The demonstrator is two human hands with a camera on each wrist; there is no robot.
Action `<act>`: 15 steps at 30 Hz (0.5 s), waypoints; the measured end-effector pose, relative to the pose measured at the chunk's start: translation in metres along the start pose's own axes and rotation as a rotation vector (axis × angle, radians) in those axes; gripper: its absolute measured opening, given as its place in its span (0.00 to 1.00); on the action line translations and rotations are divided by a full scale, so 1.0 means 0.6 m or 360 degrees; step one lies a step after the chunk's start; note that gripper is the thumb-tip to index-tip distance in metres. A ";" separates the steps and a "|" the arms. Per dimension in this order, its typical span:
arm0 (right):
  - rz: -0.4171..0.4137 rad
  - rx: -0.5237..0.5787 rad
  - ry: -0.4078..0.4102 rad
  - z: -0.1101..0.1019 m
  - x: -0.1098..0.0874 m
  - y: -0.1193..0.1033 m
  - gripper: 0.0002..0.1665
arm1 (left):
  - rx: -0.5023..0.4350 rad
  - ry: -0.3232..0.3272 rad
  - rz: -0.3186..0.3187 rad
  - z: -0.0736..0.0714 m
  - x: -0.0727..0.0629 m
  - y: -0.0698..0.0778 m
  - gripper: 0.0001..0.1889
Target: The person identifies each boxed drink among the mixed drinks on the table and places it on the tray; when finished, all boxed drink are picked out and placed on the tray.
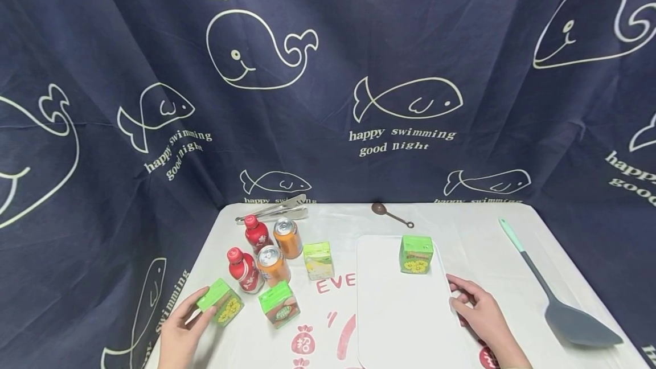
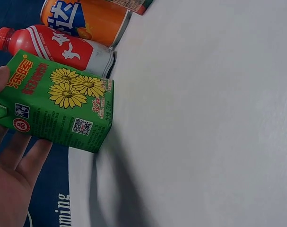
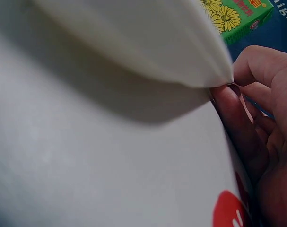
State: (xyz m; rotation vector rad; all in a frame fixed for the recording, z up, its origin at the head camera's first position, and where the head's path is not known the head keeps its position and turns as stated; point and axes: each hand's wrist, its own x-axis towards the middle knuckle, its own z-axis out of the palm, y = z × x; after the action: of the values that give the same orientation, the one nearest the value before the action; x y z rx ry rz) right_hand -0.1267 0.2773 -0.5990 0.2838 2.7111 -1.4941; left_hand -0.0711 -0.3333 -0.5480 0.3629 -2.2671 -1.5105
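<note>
My left hand (image 1: 181, 326) grips a green drink carton (image 2: 63, 101) with yellow flowers printed on it, thumb on one side and fingers on the other. Beside that carton stand a red-capped bottle (image 1: 245, 271) and another green carton (image 1: 279, 305) with a brown picture. On the right, my right hand (image 1: 480, 307) pinches the side rim of a white tray (image 1: 405, 323) between thumb and fingers. The right wrist view shows the tray edge (image 3: 200, 78) raised above the white surface at the fingertips. A second flower-printed carton (image 1: 416, 255) stands upright near the tray's far right corner.
Behind the held carton are a second red bottle (image 1: 258, 233), two orange cans (image 1: 288, 239) and a pale green carton (image 1: 319, 261). Metal tongs (image 1: 277, 210) and a brown spoon (image 1: 392, 215) lie along the back. A grey spatula (image 1: 569, 315) lies at the right.
</note>
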 end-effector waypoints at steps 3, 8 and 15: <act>-0.0018 0.0000 0.0006 -0.001 0.000 0.000 0.36 | 0.0005 0.0004 -0.0005 0.000 -0.002 0.003 0.25; -0.0044 -0.0019 0.0021 -0.001 0.000 0.001 0.35 | -0.0025 0.0006 -0.0011 0.000 -0.004 0.006 0.25; -0.0031 0.0011 0.0017 0.001 0.000 0.000 0.35 | -0.0063 -0.0001 0.0020 -0.002 -0.006 0.015 0.25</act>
State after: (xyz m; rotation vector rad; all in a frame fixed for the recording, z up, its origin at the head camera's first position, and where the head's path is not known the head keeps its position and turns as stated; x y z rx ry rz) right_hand -0.1266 0.2767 -0.5994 0.2669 2.7253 -1.5117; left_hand -0.0675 -0.3293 -0.5398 0.3365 -2.2328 -1.5469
